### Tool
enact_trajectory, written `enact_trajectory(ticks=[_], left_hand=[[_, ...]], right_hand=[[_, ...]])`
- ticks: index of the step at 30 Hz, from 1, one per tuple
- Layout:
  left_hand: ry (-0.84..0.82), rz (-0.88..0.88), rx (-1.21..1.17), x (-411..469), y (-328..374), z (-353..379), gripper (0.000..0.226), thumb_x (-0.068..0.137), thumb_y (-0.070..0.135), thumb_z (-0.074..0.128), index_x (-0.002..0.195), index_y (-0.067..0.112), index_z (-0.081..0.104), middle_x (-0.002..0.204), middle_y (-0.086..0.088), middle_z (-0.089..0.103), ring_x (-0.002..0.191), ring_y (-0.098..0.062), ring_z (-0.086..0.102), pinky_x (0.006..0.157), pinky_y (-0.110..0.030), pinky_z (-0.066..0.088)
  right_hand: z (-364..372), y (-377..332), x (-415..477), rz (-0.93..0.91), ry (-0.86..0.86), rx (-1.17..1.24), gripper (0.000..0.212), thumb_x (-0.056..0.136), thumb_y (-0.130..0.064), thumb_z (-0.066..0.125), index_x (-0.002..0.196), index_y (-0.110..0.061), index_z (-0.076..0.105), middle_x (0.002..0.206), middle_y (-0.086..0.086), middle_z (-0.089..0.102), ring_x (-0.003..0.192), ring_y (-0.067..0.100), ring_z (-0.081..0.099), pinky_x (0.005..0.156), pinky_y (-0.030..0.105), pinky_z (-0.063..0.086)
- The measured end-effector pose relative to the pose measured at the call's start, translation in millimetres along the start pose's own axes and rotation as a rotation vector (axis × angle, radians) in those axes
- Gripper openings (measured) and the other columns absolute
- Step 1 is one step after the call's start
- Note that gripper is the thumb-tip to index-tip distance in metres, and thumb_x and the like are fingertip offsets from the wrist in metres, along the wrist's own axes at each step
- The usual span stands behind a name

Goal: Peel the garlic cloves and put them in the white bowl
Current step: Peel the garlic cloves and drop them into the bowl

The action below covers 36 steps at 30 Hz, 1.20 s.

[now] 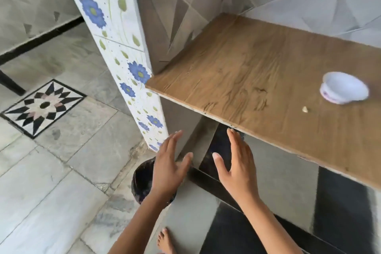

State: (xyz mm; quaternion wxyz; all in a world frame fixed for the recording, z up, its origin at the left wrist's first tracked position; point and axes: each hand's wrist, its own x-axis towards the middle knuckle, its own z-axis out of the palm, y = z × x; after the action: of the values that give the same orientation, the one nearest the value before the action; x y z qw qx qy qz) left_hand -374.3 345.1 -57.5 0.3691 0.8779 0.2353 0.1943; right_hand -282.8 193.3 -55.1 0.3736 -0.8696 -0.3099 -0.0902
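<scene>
Garlic is in neither hand: the left hand (169, 171) and right hand (237, 169) are both spread, fingers straight and empty, well down-left of the bowl (344, 87). One clove (305, 109) lies on the table (237, 64) just down-left of the bowl, nearer the right hand. Its long axis is too small to tell.

Nothing legible anywhere: no words, brands, numbers or signs. Closest to a label: a small purple mark low on the outer wall of the white bowl (345, 87), too blurred to tell letters from pattern. Blue flowers on the tiled pillar (115, 33) and the star-shaped floor inlay (43, 106) are plain decoration, not writing.
</scene>
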Motion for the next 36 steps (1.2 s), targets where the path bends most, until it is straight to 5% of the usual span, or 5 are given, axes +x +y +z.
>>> enact_trajectory(ticks=[12, 21, 25, 29, 36], left_hand=[[-0.124, 0.391, -0.098, 4.0, 230.6, 151.7, 0.05, 0.083, 0.033, 0.055, 0.132, 0.02, 0.048, 0.131, 0.004, 0.053, 0.117, -0.015, 0.051, 0.085, -0.021, 0.037], [-0.089, 0.26, 0.077, 78.9, 255.0, 208.9, 0.031, 0.088, 0.021, 0.062, 0.118, 0.013, 0.064, 0.12, -0.006, 0.063, 0.093, -0.028, 0.064, 0.075, -0.028, 0.046], [-0.158, 0.078, 0.223, 126.0, 249.8, 218.7, 0.039, 0.088, 0.029, 0.063, 0.123, 0.014, 0.061, 0.114, -0.011, 0.065, 0.097, -0.028, 0.063, 0.076, -0.032, 0.047], [-0.282, 0.097, 0.317, 144.7, 246.3, 229.0, 0.019, 0.084, 0.02, 0.063, 0.098, 0.009, 0.069, 0.091, -0.012, 0.068, 0.081, -0.029, 0.063, 0.062, -0.029, 0.043], [-0.234, 0.213, 0.12, 165.3, 268.1, 220.7, 0.015, 0.081, 0.006, 0.063, 0.091, 0.009, 0.072, 0.083, -0.005, 0.071, 0.071, -0.02, 0.063, 0.064, -0.025, 0.048]], right_hand=[[-236.9, 150.1, -28.1, 0.083, 0.22, -0.292, 0.06, 0.09, -0.042, 0.042, 0.135, -0.002, 0.046, 0.135, 0.017, 0.053, 0.121, 0.033, 0.053, 0.097, 0.046, 0.047], [-241.6, 221.4, 10.3, 0.186, 0.052, -0.423, 0.064, 0.092, -0.047, 0.032, 0.133, 0.0, 0.049, 0.133, 0.017, 0.054, 0.12, 0.032, 0.055, 0.099, 0.045, 0.043], [-225.7, 247.4, 33.8, 0.272, -0.083, -0.507, 0.092, 0.089, -0.063, -0.009, 0.142, -0.003, 0.037, 0.147, 0.014, 0.038, 0.138, 0.027, 0.034, 0.112, 0.039, 0.013], [-214.8, 261.9, 39.6, 0.379, -0.165, -0.559, 0.105, 0.07, -0.069, -0.033, 0.148, -0.01, 0.004, 0.156, 0.006, 0.003, 0.143, 0.016, -0.005, 0.115, 0.035, -0.007], [-211.1, 264.0, 37.9, 0.47, -0.271, -0.603, 0.093, 0.067, -0.068, -0.035, 0.144, -0.02, -0.016, 0.152, -0.002, -0.02, 0.141, 0.015, -0.02, 0.111, 0.032, -0.017]])
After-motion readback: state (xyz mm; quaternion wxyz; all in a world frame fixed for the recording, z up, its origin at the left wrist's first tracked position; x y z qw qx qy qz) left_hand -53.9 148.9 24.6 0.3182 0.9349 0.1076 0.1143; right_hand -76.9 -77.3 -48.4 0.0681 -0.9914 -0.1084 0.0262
